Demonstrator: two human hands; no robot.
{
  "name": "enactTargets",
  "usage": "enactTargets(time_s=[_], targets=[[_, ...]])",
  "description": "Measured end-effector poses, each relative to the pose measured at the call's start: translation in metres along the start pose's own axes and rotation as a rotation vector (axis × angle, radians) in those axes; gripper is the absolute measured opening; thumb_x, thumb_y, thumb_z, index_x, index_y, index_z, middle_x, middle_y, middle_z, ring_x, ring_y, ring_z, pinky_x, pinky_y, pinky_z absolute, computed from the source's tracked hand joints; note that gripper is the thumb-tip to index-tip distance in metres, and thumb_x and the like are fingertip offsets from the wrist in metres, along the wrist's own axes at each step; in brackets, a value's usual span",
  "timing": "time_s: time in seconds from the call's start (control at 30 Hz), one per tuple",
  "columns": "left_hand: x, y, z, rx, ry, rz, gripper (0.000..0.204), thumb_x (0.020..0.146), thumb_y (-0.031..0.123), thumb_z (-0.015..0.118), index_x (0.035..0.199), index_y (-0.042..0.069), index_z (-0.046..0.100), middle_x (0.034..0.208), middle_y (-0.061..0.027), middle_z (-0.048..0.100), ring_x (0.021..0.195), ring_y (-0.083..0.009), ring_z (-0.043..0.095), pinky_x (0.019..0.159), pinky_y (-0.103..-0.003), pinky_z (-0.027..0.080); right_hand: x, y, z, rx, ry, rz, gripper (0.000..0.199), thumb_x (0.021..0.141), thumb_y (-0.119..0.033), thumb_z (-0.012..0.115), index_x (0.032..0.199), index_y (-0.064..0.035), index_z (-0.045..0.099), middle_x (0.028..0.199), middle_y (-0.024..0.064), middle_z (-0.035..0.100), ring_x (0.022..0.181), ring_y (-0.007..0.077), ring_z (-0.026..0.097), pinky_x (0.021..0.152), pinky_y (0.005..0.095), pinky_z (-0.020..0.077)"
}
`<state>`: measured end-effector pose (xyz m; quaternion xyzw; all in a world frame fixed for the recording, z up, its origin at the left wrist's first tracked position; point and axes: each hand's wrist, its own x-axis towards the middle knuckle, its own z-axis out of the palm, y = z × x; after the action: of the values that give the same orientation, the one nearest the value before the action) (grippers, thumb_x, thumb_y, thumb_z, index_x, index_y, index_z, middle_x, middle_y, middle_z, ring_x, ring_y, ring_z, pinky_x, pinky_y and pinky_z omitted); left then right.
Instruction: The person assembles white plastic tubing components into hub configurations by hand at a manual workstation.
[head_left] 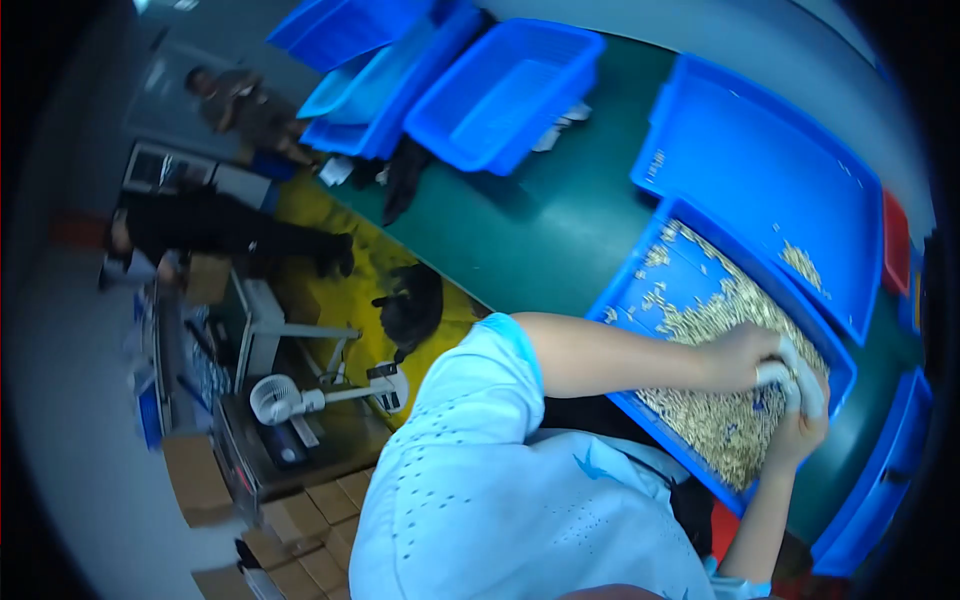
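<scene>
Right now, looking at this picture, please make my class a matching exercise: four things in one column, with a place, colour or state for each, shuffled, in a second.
Column one:
1. Small pieces
2. Fan
3. Floor
4. Left hand

Column two:
A. Yellow
B. Close to the right hand
C. Mostly heaped in a blue tray
D. White

Right pairs: 1-C, 2-D, 3-A, 4-B

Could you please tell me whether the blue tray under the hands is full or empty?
Partly full: small pale pieces cover much of the blue tray, while bare blue bottom shows toward its far left.
</scene>
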<state>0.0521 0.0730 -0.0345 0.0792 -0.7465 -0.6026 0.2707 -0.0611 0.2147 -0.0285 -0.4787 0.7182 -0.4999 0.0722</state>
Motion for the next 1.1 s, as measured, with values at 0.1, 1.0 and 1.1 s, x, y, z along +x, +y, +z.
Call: enactTargets(time_s=[0.1, 1.0, 1.1], targets=[[-0.001, 0.003, 0.002, -0.05, 0.005, -0.033, 0.011, 0.08, 0.01, 0.064, 0.088, 0.003, 0.061, 0.081, -0.0123, 0.065, 0.075, -0.0228, 0.066, 0.066, -0.032, 0.051, 0.0, 0.002, 0.0, 0.019, -0.055, 0.016, 0.021, 0.087, -0.003, 0.055, 0.106, 0.0025, 0.063, 0.107, 0.0118, 0.062, 0.1, 0.0205, 0.058, 0.088, 0.0317, 0.0452], [0.0, 0.003, -0.009, -0.155, -0.059, -0.265, 0.013, 0.085, 0.009, 0.063, 0.096, 0.001, 0.062, 0.09, -0.0072, 0.065, 0.082, -0.0119, 0.062, 0.071, -0.027, 0.051, 0.014, -0.008, 0.007, -0.1, 0.017, -0.067, 0.017, 0.078, -0.003, 0.064, 0.095, -0.0023, 0.066, 0.093, 0.012, 0.066, 0.089, 0.0262, 0.061, 0.081, 0.0339, 0.0467], [0.001, 0.012, -0.009, -0.224, -0.037, -0.334, 0.015, 0.083, 0.009, 0.066, 0.096, 0.002, 0.063, 0.088, -0.0077, 0.066, 0.084, -0.014, 0.063, 0.073, -0.027, 0.051, 0.018, -0.006, 0.004, -0.114, 0.017, -0.171, 0.018, 0.076, -0.01, 0.069, 0.093, -0.0031, 0.067, 0.091, 0.0109, 0.067, 0.086, 0.0264, 0.062, 0.077, 0.0344, 0.0477]])
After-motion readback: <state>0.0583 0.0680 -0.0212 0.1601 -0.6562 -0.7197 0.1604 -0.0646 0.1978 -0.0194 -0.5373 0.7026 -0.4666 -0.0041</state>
